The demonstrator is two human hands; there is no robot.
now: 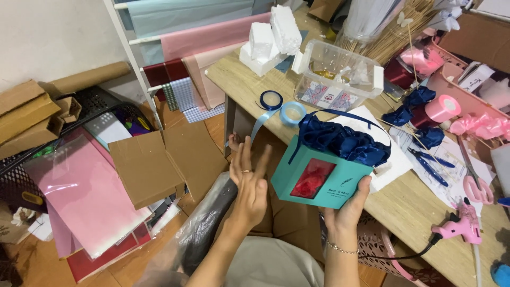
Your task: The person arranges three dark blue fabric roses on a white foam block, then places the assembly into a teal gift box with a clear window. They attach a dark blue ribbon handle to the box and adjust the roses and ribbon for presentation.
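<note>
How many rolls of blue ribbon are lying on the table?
2: a dark blue roll and a light blue roll, side by side near the table edge, beyond the teal box. Clutter may hide others.

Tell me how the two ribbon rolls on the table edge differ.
The dark blue ribbon roll is thin and nearly used up; the light blue ribbon roll is thicker and fuller. The dark one sits farther from the teal gift box, the light one closer, with a tail hanging off the table. Both lie flat.
</note>
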